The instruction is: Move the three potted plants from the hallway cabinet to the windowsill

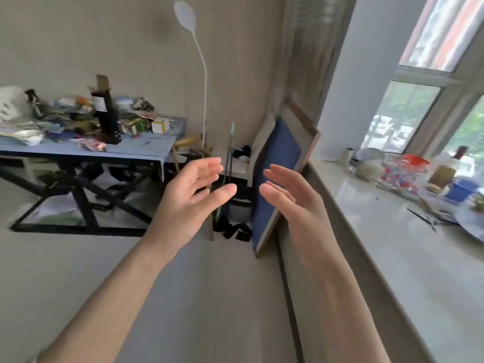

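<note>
Hands up in front of the camera, nothing in either. Left hand [188,197] and right hand [290,195] face palm to palm, fingers straight and loosely spread, with a gap between them and no contact. Reads like a pose sized for a two-handed pot carry, or just hands free in transit. Can't tell which.

Task items: no potted plant in view, no hallway cabinet in view. Pots are out of frame; none shows on the visible stretch of the windowsill [379,244].

Windowsill runs along the right under the window [403,116]. Pale stone shows on the near stretch. Far end is crowded: clear jar of coloured bits [400,176], a pale round vessel, bottles, a blue tub, thin tools lying flat. My read: near stretch is the landing zone, since the far end leaves no room for pot bases.

Rest of the room: blue table [157,150] at left piled with boxes and paper, white floor lamp [185,14] just beside it, blue framed board [277,174] leaning on the wall below the sill, probably parked there out of the walkway.

Judgement: no plant delivered that I can see. Next move calls for a trip to the cabinet. Later risk: clipping the sill clutter when setting pots down.
</note>
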